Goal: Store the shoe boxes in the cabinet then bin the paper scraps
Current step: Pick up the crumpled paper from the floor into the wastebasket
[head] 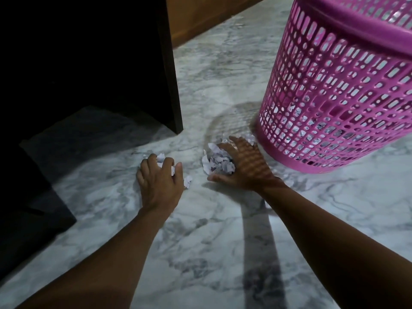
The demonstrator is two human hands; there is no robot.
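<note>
crumpled white paper scraps (219,163) lie on the marble floor (200,230): right hand (243,168) cups the bigger heap, left hand (159,181) seems curled round a few. light, loose, springy, so scoop from underneath. pink slotted plastic bin (334,97) just beyond right hand.

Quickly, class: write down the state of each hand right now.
Left hand: closed on a few paper scraps.
Right hand: closed round a larger clump of scraps.
</note>
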